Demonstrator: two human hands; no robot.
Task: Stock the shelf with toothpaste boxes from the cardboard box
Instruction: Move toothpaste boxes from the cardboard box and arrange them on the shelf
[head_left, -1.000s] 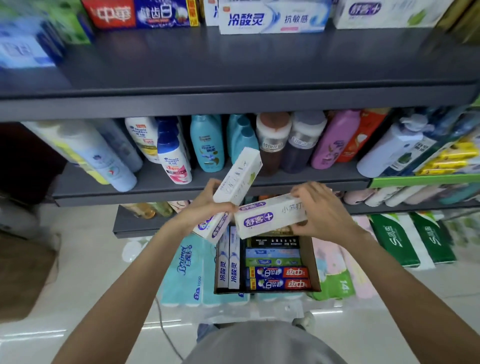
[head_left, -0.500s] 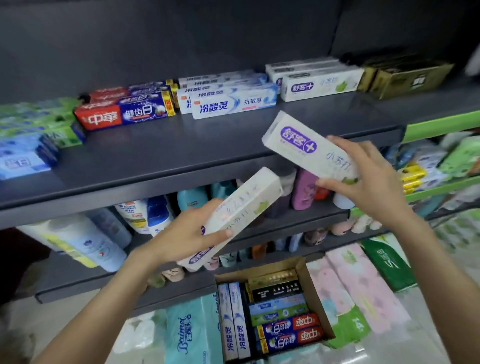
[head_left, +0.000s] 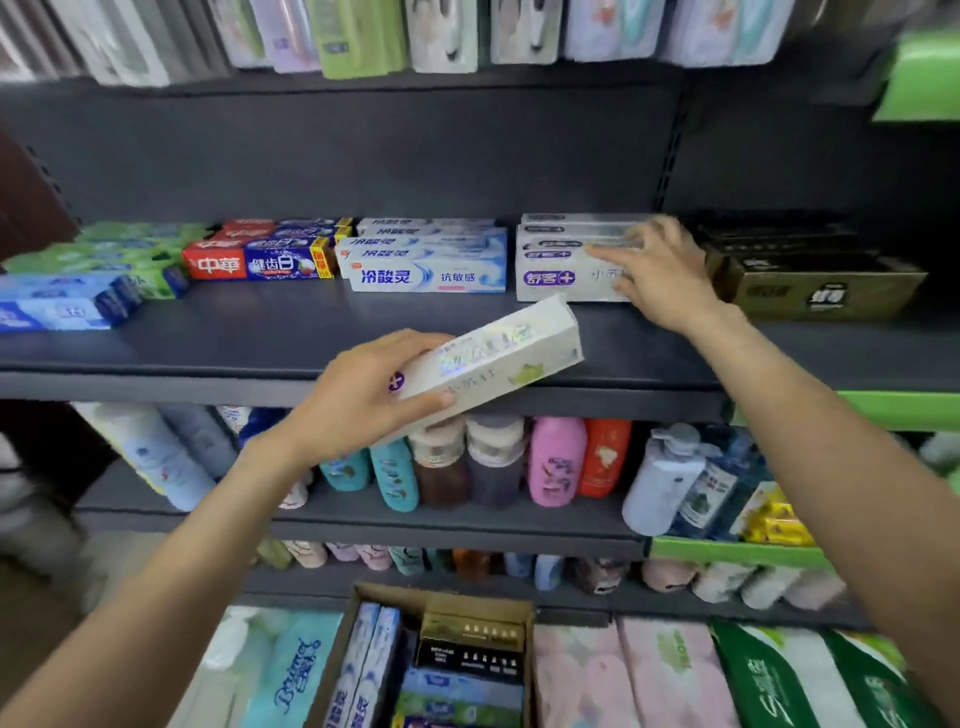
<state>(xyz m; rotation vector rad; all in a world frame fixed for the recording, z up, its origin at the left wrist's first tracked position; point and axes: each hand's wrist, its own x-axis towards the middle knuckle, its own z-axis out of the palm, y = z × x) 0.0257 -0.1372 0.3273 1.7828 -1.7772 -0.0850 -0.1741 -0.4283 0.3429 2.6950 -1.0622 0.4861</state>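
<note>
Both hands are busy: a white toothpaste box (head_left: 488, 364) is gripped at its near end by the left hand (head_left: 363, 400), over the shelf (head_left: 260, 338) edge. Right hand (head_left: 660, 270) is blurred, fingers spread against the white stack (head_left: 566, 260); its grip cannot be told. Light, stiff, crushable card, best taken by the long sides.

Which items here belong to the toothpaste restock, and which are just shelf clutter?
Job:
- white toothpaste box, gripped by left hand
- white box stack on shelf, right hand resting on it
- cardboard box below, with more toothpaste

Not the job:
- shampoo bottles
- tissue packs
- dark boxes
- hanging toothbrush packs
</note>
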